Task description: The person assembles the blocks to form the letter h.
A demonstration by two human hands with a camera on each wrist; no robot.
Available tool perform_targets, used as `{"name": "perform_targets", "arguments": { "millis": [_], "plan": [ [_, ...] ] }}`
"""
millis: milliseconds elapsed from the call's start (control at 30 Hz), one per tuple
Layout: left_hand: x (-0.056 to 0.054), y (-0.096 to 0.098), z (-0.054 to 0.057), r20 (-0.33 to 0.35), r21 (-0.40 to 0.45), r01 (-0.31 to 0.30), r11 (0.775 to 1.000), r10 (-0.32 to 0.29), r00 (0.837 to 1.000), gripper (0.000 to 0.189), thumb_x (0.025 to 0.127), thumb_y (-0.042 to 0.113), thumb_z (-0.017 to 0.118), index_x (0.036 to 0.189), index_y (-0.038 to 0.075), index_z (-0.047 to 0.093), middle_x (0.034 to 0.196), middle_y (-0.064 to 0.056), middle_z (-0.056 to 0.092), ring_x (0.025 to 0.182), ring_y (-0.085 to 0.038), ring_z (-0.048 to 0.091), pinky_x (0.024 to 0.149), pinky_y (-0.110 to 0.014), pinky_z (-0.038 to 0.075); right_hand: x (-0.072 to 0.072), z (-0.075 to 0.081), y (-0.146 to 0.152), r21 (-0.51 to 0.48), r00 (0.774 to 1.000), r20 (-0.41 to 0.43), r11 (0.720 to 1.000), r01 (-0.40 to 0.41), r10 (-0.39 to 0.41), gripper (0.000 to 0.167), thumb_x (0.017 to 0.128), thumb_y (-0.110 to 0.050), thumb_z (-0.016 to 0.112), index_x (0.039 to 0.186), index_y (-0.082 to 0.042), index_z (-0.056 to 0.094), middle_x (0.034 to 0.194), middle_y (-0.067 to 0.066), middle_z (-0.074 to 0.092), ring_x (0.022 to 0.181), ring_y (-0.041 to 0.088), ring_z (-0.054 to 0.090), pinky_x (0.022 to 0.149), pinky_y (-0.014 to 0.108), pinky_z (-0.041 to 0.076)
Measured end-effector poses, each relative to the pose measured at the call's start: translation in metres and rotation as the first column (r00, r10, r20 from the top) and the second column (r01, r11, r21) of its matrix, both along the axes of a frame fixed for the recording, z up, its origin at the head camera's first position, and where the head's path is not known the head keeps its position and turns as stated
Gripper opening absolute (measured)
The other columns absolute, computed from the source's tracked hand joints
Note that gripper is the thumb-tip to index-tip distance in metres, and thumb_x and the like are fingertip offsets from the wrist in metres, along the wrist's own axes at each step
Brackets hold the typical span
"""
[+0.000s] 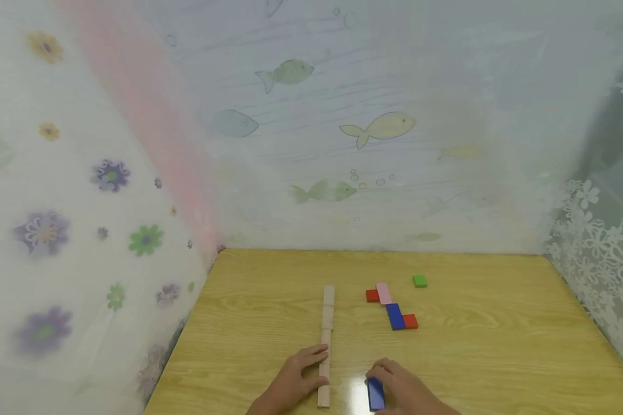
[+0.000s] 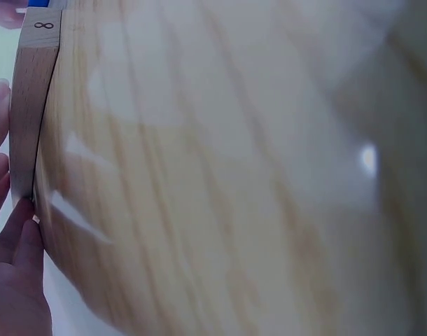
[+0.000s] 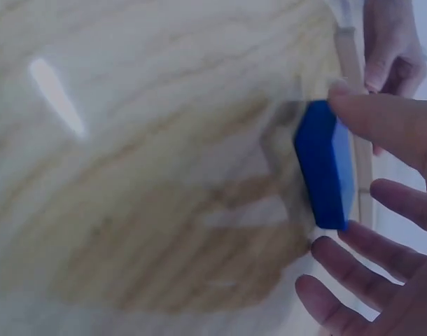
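A straight row of plain wooden blocks (image 1: 327, 318) runs away from me along the table. My left hand (image 1: 294, 370) touches the row's left side near its close end, fingers and thumb lightly bent. In the left wrist view, one wooden block (image 2: 31, 94) has an "8" printed on its end face. To the right of the row, my right hand (image 1: 402, 387) holds a flat blue block (image 1: 376, 396) on the table. The right wrist view has the thumb at one end of this blue block (image 3: 323, 168) and a fingertip at the other.
Farther back, a red block (image 1: 372, 295), a pink block (image 1: 383, 293), a second blue block (image 1: 395, 316) and another red block (image 1: 410, 321) form a stepped line. A green block (image 1: 419, 281) lies apart behind them. Patterned curtains (image 1: 374, 219) surround the wooden table (image 1: 498, 346).
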State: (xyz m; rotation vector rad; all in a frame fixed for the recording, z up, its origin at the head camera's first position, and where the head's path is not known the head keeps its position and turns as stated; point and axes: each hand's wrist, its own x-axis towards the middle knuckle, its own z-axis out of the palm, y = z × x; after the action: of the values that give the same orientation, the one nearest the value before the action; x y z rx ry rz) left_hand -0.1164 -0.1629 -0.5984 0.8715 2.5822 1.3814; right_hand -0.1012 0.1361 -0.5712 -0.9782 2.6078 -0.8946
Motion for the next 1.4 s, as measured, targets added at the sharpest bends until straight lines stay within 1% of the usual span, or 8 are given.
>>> {"name": "perform_targets", "arguments": {
  "millis": [33,100,300,467,733,900,1100,1400],
  "plan": [
    [-0.001,-0.001,-0.006,0.01,-0.006,-0.001,1.0,0.001,1.0,0.056,0.087,0.033,0.067,0.132,0.003,0.054,0.141,-0.005,0.047,0.128,-0.029,0.044,0.103,-0.04,0.039,-0.001,0.002,0.001,0.02,0.999,0.036,1.0,0.023,-0.023,0.058,0.077,-0.056,0.07,0.119,-0.018,0.058,0.119,-0.001,0.052,0.102,0.014,0.053,0.083,0.035,0.052],
    [-0.001,-0.001,-0.006,0.006,-0.007,0.002,1.0,-0.002,1.0,0.055,0.087,0.033,0.066,0.132,0.003,0.054,0.141,-0.005,0.048,0.128,-0.03,0.044,0.103,-0.04,0.039,-0.004,0.007,0.003,0.025,0.997,0.048,0.998,0.051,-0.053,0.056,0.078,-0.054,0.071,0.12,-0.019,0.058,0.121,-0.002,0.051,0.104,0.016,0.054,0.084,0.037,0.052],
    [-0.001,-0.002,-0.005,-0.006,-0.023,0.001,1.0,-0.001,1.0,0.055,0.088,0.034,0.065,0.131,0.002,0.055,0.14,-0.006,0.048,0.127,-0.031,0.045,0.102,-0.041,0.041,-0.014,0.019,0.009,-0.028,0.991,-0.088,0.995,0.1,-0.102,0.049,0.076,-0.036,0.079,0.115,-0.014,0.06,0.116,-0.006,0.053,0.101,0.018,0.057,0.082,0.036,0.053],
    [-0.002,-0.003,-0.006,0.004,-0.025,0.003,1.0,-0.003,1.0,0.056,0.088,0.035,0.065,0.132,0.003,0.054,0.141,-0.005,0.047,0.127,-0.03,0.044,0.101,-0.04,0.041,-0.023,0.024,0.014,-0.031,0.981,-0.131,0.99,0.138,-0.141,0.046,0.074,-0.028,0.081,0.112,-0.011,0.061,0.116,-0.004,0.054,0.103,0.02,0.056,0.083,0.039,0.052],
    [-0.003,-0.004,-0.009,-0.01,-0.022,0.015,1.0,-0.015,1.0,0.055,0.088,0.035,0.064,0.132,0.003,0.054,0.14,-0.006,0.047,0.127,-0.03,0.045,0.1,-0.039,0.042,-0.037,0.022,0.021,-0.073,0.965,-0.212,0.987,0.144,-0.156,0.046,0.071,-0.018,0.083,0.111,-0.01,0.06,0.114,-0.003,0.054,0.101,0.022,0.058,0.082,0.039,0.053],
    [-0.002,-0.003,-0.005,-0.009,-0.017,0.018,1.0,-0.018,1.0,0.054,0.089,0.033,0.065,0.132,0.002,0.054,0.14,-0.007,0.048,0.127,-0.03,0.045,0.101,-0.039,0.042,-0.046,0.024,0.025,-0.059,0.961,-0.219,0.985,0.163,-0.172,0.046,0.072,-0.016,0.083,0.112,-0.009,0.06,0.115,0.001,0.055,0.102,0.022,0.058,0.081,0.04,0.053],
    [0.0,-0.002,-0.002,0.023,-0.005,0.019,1.0,-0.019,1.0,0.054,0.089,0.032,0.065,0.132,0.002,0.053,0.141,-0.008,0.047,0.128,-0.031,0.044,0.101,-0.039,0.041,-0.058,0.026,0.03,-0.061,0.958,-0.228,0.984,0.165,-0.175,0.047,0.073,-0.015,0.082,0.114,-0.007,0.06,0.118,0.009,0.056,0.107,0.03,0.056,0.084,0.045,0.051],
    [0.0,-0.001,-0.003,0.012,-0.012,0.013,1.0,-0.013,1.0,0.054,0.089,0.033,0.065,0.132,0.003,0.054,0.14,-0.006,0.047,0.127,-0.03,0.045,0.101,-0.039,0.042,-0.075,0.028,0.035,-0.071,0.956,-0.232,0.983,0.169,-0.181,0.044,0.072,-0.012,0.082,0.11,-0.006,0.062,0.111,0.006,0.056,0.104,0.03,0.057,0.084,0.044,0.052]
  ]
}}
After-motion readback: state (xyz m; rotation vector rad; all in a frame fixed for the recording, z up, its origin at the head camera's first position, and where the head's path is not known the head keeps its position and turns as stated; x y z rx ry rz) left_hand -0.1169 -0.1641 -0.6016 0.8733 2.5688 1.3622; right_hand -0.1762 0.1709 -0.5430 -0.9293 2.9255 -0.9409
